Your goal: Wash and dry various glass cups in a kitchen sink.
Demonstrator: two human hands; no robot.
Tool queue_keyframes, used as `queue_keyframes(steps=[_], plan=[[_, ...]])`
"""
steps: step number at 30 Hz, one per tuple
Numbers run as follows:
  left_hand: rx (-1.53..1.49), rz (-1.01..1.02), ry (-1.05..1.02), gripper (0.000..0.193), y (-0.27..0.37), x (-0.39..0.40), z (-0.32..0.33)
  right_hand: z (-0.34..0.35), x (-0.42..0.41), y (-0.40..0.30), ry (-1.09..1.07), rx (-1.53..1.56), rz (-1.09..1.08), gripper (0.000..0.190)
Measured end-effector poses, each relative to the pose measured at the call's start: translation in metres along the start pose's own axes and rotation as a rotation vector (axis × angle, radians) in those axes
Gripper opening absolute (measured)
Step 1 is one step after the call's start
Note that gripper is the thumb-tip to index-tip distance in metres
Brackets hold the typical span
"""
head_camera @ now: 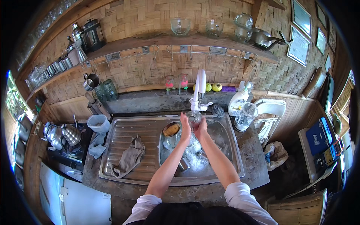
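Observation:
Both my hands hold a clear glass vessel (194, 116) beneath the white faucet (201, 81), whose stream runs down onto it. My left hand (185, 128) presses its left side, and my right hand (200, 128) grips its right. Below them, the steel sink basin (227, 157) contains suds, a metal cup (184, 164) lying on its side, and glassware (170, 144) partly hidden by my left forearm. A container with a tan sponge-like thing (171, 130) sits at the basin's back left corner.
On the ribbed drainboard (152, 126) lies a crumpled grey cloth (130, 159). A dark scouring pad (217, 110), a soap bottle (238, 101) and an upturned glass jar (246, 116) stand right of the faucet. Left are a plastic tub (98, 123) and kettles (71, 134) on a stove.

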State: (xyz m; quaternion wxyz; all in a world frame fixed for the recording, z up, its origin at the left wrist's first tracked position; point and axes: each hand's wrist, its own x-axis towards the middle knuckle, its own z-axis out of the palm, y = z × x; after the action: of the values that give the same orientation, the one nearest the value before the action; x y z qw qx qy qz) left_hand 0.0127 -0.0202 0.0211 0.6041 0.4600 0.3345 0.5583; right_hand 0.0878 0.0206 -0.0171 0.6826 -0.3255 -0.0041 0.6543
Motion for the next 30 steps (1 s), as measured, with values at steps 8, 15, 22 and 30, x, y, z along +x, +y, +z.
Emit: queue_keyframes(steps=[8, 15, 22, 30], plan=[[-0.687, -0.465, -0.054, 0.097, -0.005, -0.002, -0.022, 0.034, -0.010, -0.002, -0.126, -0.418, -0.325, 0.034], [-0.794, -0.565, 0.126, 0.063, -0.016, 0.005, -0.005, -0.007, -0.001, -0.020, -0.098, -0.651, -0.417, 0.038], [-0.524, -0.243, 0.191, 0.033, -0.038, 0.011, 0.004, -0.025, -0.032, -0.001, -0.042, -0.873, -0.834, 0.038], [-0.164, 0.102, 0.341, 0.019, -0.019, 0.005, 0.010, -0.040, -0.031, 0.000, -0.321, -0.026, -0.045, 0.043]])
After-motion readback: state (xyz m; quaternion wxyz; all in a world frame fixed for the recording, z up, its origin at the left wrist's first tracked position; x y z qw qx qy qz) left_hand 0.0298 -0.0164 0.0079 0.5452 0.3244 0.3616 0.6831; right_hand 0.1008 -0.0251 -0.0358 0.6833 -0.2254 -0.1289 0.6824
